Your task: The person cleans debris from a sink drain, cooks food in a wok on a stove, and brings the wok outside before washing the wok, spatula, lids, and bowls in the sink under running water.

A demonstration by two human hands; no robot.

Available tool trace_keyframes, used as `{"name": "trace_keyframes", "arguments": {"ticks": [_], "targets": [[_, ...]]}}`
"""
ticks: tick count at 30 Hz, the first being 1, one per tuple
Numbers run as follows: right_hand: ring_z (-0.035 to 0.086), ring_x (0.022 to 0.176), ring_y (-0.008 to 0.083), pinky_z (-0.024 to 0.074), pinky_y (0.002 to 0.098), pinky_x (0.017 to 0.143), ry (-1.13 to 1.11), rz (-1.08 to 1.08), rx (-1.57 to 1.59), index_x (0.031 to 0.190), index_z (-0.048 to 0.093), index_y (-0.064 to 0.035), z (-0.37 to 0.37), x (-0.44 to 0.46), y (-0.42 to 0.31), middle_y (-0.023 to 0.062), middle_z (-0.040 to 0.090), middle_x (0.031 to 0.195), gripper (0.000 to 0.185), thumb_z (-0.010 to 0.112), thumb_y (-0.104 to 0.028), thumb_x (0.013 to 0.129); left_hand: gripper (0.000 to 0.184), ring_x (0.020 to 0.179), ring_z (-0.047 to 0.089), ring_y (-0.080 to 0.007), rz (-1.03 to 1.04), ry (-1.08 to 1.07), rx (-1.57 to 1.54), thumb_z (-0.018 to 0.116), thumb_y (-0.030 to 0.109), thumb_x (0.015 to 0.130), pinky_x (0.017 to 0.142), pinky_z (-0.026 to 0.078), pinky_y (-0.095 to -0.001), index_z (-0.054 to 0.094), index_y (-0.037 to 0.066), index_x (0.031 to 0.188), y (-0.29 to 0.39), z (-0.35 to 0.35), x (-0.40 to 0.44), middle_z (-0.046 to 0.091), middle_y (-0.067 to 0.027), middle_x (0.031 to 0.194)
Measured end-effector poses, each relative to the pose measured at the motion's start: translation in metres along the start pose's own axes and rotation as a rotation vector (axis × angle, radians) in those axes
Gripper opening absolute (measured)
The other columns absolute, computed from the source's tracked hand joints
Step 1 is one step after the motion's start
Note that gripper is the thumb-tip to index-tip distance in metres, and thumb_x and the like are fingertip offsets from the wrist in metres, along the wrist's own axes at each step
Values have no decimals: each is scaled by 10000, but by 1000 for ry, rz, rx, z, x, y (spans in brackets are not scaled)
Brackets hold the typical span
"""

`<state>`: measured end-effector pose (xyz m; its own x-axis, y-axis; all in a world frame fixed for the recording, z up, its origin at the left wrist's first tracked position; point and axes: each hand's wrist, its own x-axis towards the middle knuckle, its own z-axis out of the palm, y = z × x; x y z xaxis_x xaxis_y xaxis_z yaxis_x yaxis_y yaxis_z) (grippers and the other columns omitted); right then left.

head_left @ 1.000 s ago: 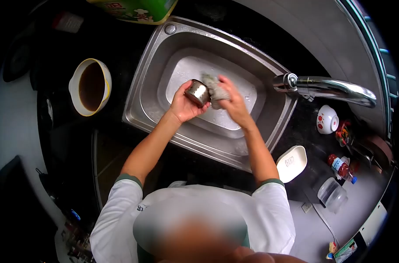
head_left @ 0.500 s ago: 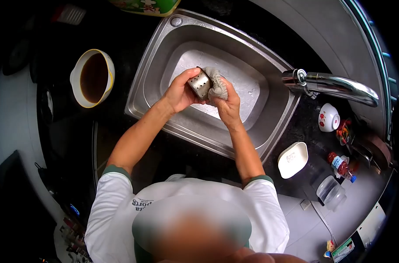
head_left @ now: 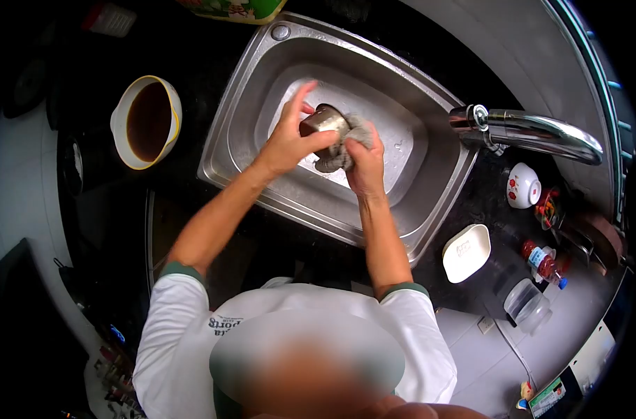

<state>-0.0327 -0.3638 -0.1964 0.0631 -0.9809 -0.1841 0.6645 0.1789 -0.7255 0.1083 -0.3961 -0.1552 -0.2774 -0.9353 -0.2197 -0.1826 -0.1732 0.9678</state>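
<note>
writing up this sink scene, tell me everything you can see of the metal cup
The metal cup is shiny, silvery and roughly cylindrical. It is held tilted above the sink, the thumb of the left hand on its side and a grey cloth in the right hand touching it. Its inside is unclear.

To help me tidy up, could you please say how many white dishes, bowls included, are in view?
3: the bowl of brown liquid, left of the sink; the floral bowl, near the tap; the plain dish, right of the sink. Dark areas may hide more.
</note>
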Motion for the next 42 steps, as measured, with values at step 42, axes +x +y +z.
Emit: {"name": "trace_keyframes", "arguments": {"ticks": [42], "targets": [[547,693,212,448,345,582,735,548,-287,851,567,50,-190,55,135,115,567,804,194,576,-111,743,192,828,516,-89,-177,227,-502,575,141,822,757,419,-230,480,31,947,-64,-56,-26,554,-41,919]]}}
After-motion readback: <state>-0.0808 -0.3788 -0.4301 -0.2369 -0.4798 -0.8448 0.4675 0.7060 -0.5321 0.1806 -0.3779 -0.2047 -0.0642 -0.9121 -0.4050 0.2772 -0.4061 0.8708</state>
